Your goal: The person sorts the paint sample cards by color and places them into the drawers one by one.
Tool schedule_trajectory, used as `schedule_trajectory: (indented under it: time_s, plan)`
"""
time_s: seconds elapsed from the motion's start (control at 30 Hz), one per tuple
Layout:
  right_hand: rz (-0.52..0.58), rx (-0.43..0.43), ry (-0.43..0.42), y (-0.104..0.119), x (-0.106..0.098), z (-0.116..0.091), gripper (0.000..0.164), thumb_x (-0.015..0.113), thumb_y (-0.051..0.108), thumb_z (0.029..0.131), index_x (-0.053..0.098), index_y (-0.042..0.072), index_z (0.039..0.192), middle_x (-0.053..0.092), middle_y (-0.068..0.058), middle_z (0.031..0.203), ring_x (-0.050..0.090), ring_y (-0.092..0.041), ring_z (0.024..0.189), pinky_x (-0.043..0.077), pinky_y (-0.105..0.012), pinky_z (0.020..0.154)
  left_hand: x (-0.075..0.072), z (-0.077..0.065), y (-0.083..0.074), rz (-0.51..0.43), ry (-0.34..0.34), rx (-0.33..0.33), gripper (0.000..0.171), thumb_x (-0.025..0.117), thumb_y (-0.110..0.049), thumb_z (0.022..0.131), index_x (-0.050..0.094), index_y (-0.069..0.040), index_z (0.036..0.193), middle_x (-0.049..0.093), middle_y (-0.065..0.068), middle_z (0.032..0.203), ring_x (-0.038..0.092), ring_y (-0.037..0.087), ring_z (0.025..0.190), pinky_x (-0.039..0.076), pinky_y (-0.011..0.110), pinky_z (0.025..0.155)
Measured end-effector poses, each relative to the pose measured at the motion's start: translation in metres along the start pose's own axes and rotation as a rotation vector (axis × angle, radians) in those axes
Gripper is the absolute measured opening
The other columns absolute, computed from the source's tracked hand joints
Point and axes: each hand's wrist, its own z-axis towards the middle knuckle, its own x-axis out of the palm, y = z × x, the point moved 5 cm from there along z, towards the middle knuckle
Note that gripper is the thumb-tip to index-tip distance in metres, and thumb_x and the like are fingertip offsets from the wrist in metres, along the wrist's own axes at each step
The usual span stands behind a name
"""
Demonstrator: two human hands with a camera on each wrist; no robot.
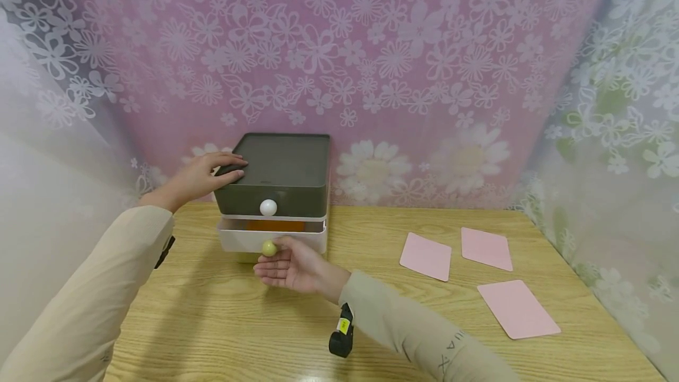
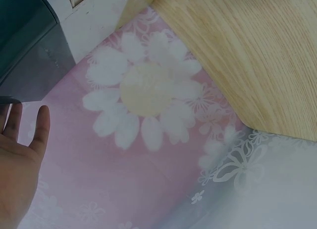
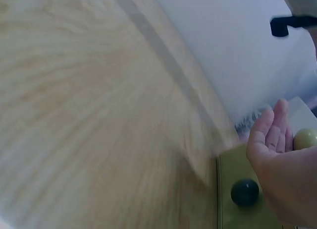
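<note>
A small drawer cabinet has a dark grey-green top (image 1: 286,161) and a white round knob (image 1: 268,207) on its upper drawer. Below it, a white drawer (image 1: 239,240) is pulled partly out, showing something orange (image 1: 276,226) inside. My right hand (image 1: 299,267), palm turned up, pinches that drawer's yellow-green knob (image 1: 269,248) between thumb and index finger; the other fingers extend beneath. On the cabinet's upper left edge, my left hand (image 1: 198,178) rests with fingers fairly straight. In the right wrist view, a dark knob (image 3: 244,192) shows on the yellow-green lowest drawer (image 3: 230,164).
Three pink cards (image 1: 426,257) lie apart on the right of the wooden table (image 1: 366,229). A pink flowered curtain (image 1: 371,75) hangs close behind the cabinet, with pale flowered sheets (image 1: 626,134) along both sides. Black straps (image 1: 342,332) circle the wrists.
</note>
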Motion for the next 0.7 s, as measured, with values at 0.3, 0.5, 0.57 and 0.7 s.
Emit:
schedule_trajectory:
  time_s: [0.3, 0.5, 0.57, 0.7]
  plan:
    - [-0.013, 0.005, 0.003, 0.015, -0.012, 0.023, 0.035, 0.048, 0.031, 0.090, 0.061, -0.002, 0.093, 0.067, -0.011, 0.087, 0.065, -0.020, 0.088, 0.041, -0.038, 0.100, 0.001, 0.000, 0.001, -0.022, 0.003, -0.016, 0.047, 0.050, -0.041, 0.093, 0.051, -0.012, 0.130, 0.038, 0.013, 0.143, 0.018, 0.035, 0.139, 0.026, 0.059, 0.104]
    - [-0.018, 0.015, 0.041, 0.006, -0.014, 0.021, 0.056, 0.048, 0.038, 0.091, 0.052, -0.011, 0.117, 0.062, -0.021, 0.110, 0.056, -0.032, 0.113, 0.037, -0.041, 0.104, 0.001, 0.000, 0.000, -0.022, 0.015, -0.011, 0.048, 0.049, -0.041, 0.093, 0.051, -0.012, 0.131, 0.037, 0.014, 0.143, 0.018, 0.036, 0.138, 0.026, 0.059, 0.104]
    - [-0.045, 0.036, 0.073, -0.001, -0.014, 0.018, 0.063, 0.046, 0.041, 0.092, 0.046, -0.014, 0.125, 0.055, -0.027, 0.122, 0.048, -0.035, 0.121, 0.034, -0.041, 0.106, 0.001, 0.000, 0.000, -0.019, 0.019, -0.008, 0.048, 0.049, -0.041, 0.093, 0.051, -0.012, 0.131, 0.037, 0.014, 0.143, 0.018, 0.036, 0.138, 0.026, 0.059, 0.104]
    - [-0.110, 0.085, 0.098, -0.019, -0.017, 0.015, 0.063, 0.042, 0.039, 0.094, 0.044, -0.015, 0.126, 0.046, -0.030, 0.130, 0.046, -0.037, 0.123, 0.034, -0.042, 0.106, 0.001, -0.001, 0.000, -0.022, 0.018, -0.010, 0.048, 0.049, -0.041, 0.093, 0.051, -0.012, 0.131, 0.037, 0.013, 0.144, 0.018, 0.035, 0.139, 0.026, 0.059, 0.104]
